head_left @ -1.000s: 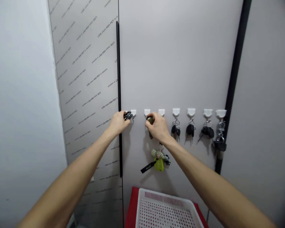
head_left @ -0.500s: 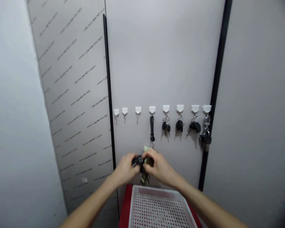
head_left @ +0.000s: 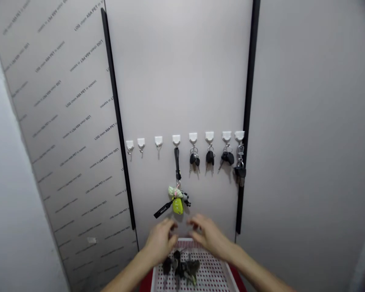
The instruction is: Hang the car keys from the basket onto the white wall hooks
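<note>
My left hand [head_left: 160, 238] and my right hand [head_left: 209, 235] hover over the far end of a white perforated basket [head_left: 214, 271]. Both have fingers apart, and neither holds anything. Below them in the basket is a loose bunch of keys [head_left: 182, 267], dark and slightly blurred. Just above my hands hangs a yellow-green car key [head_left: 178, 206] with a striped bow, a small dark figure and a black tag [head_left: 162, 209]. Its black strap [head_left: 177, 163] loops from a white hook [head_left: 176, 139] on the panel.
Several key sets, such as the black keys [head_left: 194, 159] and the rightmost key set [head_left: 240, 170], hang right of the strap. Three hooks at the left, including this white hook [head_left: 129, 145], bear no keys. Black trim strips [head_left: 118, 121] border the panel. Something red lies under the basket.
The bunch of keys left my hands and now lies in the basket. My hands moved apart and opened, uncovering the yellow-green key. The view shifted, so the hooks appear further left.
</note>
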Demonstrator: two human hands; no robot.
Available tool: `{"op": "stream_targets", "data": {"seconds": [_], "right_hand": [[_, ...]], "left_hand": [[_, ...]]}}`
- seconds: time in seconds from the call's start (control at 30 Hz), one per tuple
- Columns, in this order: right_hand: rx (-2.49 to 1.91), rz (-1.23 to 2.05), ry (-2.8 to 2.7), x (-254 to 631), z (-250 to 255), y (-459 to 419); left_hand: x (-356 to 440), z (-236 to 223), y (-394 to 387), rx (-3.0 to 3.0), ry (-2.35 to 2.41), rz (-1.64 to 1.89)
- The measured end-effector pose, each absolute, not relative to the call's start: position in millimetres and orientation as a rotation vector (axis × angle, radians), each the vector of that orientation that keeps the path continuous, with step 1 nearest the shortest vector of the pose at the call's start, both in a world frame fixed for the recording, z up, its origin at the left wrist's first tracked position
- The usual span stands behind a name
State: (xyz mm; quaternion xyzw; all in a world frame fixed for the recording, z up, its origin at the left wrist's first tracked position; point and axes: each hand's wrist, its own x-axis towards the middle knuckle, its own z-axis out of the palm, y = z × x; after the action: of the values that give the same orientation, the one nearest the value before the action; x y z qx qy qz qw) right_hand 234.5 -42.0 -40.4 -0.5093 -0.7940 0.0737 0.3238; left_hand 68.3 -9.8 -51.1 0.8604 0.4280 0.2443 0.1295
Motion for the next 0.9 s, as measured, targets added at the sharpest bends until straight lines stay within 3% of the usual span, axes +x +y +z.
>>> {"op": "stream_targets", "data": {"seconds": [0.17, 0.23, 0.4, 0.73, 0.9], "right_hand": [[-1.254, -0.342, -1.614, 242.4, 48.8, -13.1], [-1.341, -0.470, -1.536, 240.6, 69.7, -2.4], [-1.520, -0.507, -1.510, 237.2, 81.9, 14.3], [-0.964, -0.471, -1.419, 239.4, 150.0, 0.9], [-0.944, -0.358, -1.607, 238.2, 128.5, -3.0]], "left_hand": [[96.5, 26.7, 13.4, 2.331, 1.218, 1.387], [110.8, 46.3, 24.6, 2.217, 1.311, 1.492], [130.1, 68.8, 43.2, 2.130, 1.312, 1.388], [123.3, 141.0, 37.8, 1.907, 0.871, 1.627], [124.8, 118.0, 22.5, 2.112, 0.879, 1.416]]}}
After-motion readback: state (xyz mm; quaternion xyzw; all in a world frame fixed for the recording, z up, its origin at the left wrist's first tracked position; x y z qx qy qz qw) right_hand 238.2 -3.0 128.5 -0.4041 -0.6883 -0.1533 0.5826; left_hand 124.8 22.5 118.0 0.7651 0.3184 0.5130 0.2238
